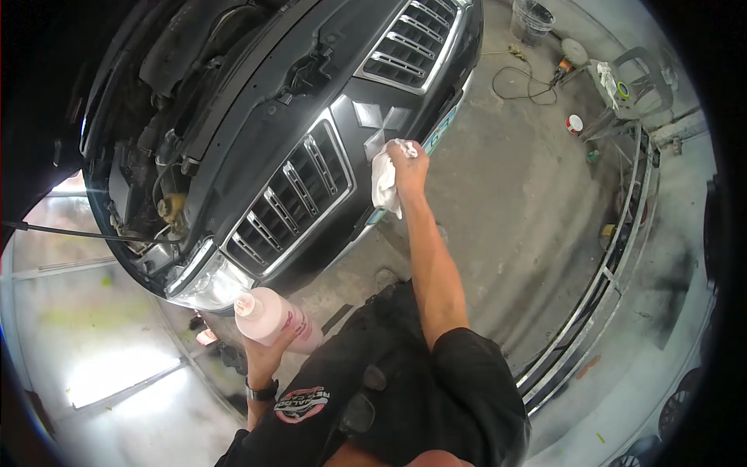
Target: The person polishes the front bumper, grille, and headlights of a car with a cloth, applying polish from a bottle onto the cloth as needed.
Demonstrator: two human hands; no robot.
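Observation:
My left hand, with a dark watch at its wrist, is wrapped round a large pale pink plastic bottle. The bottle is tilted, its capped top towards the car's headlight. My right hand is closed on a white cloth. That cloth lies against the front of a black car, just below the chrome three-diamond badge, covering part of its lower edge. Beside the hand are the chrome-barred grille and the partly hidden number plate.
The raised bonnet exposes the engine bay; a prop rod crosses at left. Along the right wall runs a metal frame. A chair holding cloth and tape, a corded polisher, a bucket and a red-and-white tin stand farther back.

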